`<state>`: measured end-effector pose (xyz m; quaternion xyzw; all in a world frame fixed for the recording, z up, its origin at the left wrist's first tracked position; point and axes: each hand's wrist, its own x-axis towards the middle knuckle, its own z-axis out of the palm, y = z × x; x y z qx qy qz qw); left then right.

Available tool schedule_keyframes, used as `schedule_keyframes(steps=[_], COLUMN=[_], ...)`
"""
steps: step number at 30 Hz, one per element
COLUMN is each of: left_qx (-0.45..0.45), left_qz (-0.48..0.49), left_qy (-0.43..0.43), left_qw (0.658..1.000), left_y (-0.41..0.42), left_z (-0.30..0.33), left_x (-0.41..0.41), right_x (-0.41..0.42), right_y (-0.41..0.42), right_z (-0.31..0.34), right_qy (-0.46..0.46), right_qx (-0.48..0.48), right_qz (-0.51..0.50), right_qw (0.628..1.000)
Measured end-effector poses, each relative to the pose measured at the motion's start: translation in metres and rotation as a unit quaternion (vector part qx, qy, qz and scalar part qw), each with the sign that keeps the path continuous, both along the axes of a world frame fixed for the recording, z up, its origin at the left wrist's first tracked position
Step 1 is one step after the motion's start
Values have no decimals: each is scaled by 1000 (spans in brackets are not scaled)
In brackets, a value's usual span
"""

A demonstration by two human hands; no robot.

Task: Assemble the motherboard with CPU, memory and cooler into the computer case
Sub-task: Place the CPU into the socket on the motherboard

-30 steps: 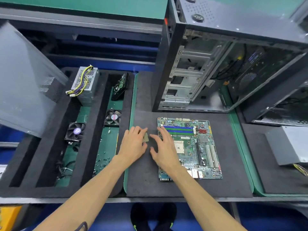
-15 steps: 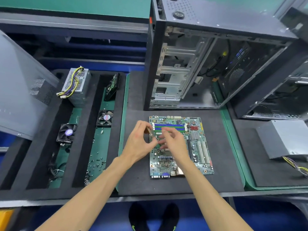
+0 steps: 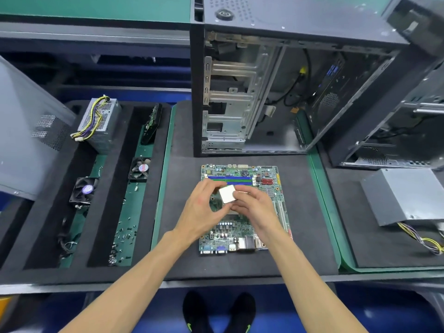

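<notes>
Both hands are holding the CPU (image 3: 227, 194) over the middle of the motherboard (image 3: 242, 207), which is lying flat on the black mat (image 3: 310, 227), just in front of the open computer case (image 3: 276, 92) at the mat's far edge. The left hand (image 3: 204, 212) is pinching the chip's left edge and the right hand (image 3: 254, 207) is gripping its right edge, so the square is sitting between the fingertips, metal lid up and slightly tilted. The socket is lying directly beneath, mostly hidden by the hands, so the coming move is probably a short straight descent. Neither hand is nearer; both are sharing the chip, whose corner orientation cannot be read here.
</notes>
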<state>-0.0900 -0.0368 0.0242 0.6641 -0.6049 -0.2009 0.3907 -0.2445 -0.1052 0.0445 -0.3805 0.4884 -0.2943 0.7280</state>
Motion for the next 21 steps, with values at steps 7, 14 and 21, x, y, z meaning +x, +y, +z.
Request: schedule_keyframes(steps=[7,14,21], left_qx=[22,60,71], left_qz=[8,22,13], left_qy=[-36,-50,-62], left_qw=[999,997,995], left_y=[3,11,11], left_z=[-6,-18,-26], left_x=[4,11,5], right_x=[-9,-28,-24], right_y=[0,0,4], right_z=[-15,-45,-51], right_qy=[118,437,438], right_qx=[-113,-362,-401], right_qz=[51,218,200], right_qw=[985,794,779])
